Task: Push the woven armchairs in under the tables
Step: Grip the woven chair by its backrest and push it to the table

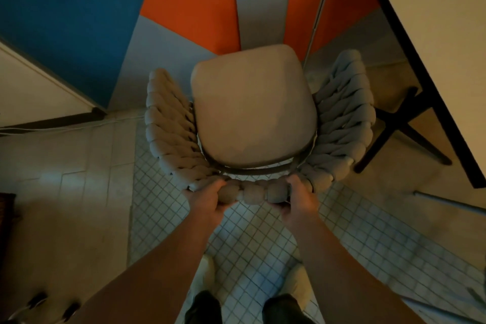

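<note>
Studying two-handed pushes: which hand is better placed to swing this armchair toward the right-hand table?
Probably the left hand: it grips the backrest on the side away from the table, so pushing there would turn the woven armchair rightward. The right hand grips the nearer side.

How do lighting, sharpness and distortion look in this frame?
Head view: dim, warm light, darkest at the lower corners; wide-angle lens splays the table and wall panels outward; woven armchair, left hand and right hand soft, floor tiles at right smeared; no glare.
</note>
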Demonstrator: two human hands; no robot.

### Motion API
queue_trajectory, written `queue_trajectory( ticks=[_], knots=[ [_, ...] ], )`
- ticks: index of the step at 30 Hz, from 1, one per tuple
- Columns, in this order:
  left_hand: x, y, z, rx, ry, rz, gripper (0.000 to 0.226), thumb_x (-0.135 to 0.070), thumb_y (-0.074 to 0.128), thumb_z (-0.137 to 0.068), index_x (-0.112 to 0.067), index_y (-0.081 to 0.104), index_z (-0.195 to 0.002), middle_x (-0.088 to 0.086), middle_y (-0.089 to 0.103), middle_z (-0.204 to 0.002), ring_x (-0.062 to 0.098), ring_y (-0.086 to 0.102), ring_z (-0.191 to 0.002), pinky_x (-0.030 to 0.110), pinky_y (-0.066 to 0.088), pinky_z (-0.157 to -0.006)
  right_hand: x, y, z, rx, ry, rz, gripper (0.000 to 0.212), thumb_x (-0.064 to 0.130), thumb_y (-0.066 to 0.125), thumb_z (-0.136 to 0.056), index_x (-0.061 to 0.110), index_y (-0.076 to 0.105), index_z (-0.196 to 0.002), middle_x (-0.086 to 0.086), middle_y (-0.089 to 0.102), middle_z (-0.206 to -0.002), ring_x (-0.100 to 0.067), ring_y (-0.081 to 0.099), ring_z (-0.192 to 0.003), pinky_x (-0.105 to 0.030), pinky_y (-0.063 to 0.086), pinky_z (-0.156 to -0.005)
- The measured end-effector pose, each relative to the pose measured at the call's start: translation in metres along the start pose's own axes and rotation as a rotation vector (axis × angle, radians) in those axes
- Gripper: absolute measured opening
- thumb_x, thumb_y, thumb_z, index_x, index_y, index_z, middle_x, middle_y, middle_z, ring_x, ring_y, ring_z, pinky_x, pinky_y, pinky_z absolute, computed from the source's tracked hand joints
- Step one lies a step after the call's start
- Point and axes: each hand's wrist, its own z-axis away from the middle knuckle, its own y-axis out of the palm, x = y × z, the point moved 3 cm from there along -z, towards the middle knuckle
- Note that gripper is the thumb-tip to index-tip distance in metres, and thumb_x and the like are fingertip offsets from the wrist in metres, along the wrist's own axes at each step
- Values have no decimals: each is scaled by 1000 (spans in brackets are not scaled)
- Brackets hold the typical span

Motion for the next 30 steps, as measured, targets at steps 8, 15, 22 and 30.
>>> queue_trajectory(
  ticks=[8, 15, 22, 30],
  knots=[
    [-29, 7, 26, 39, -28, -42, 90, 2, 81, -68, -26, 44, -146, 21, 60, -133, 42, 65, -112, 57, 61, -68, -14, 9, 7, 0, -19, -44, 28, 7, 63, -93, 5, 52, -118, -16, 57, -109, -41, 62, -103, -59, 56, -83],
    [-67, 2, 17, 173, 17, -229, 52, 10, 65, -86, -9, 52, -133, 22, 64, -124, 41, 64, -113, 64, 57, -87, -45, 32, 16, -48, -9, -178, 31, 6, 65, -91, 9, 53, -119, -19, 61, -114, -41, 64, -104, -59, 58, -78],
    [-116, -6, -12, 228, 16, -402, 60, 4, 68, -87, -16, 49, -141, 20, 64, -129, 37, 67, -108, 50, 62, -61, -87, 69, 31, -107, 13, -327, 41, 7, 68, -89, 6, 54, -127, -22, 61, -121, -43, 64, -103, -56, 60, -75],
    [-161, 4, -31, 373, -14, -584, 37, 3, 58, -95, -10, 56, -130, 15, 66, -114, 29, 66, -96, 47, 59, -63, -110, 109, 45, -99, 31, -459, 38, 7, 66, -91, 6, 53, -126, -21, 59, -123, -40, 63, -103, -51, 60, -67]
  ],
)
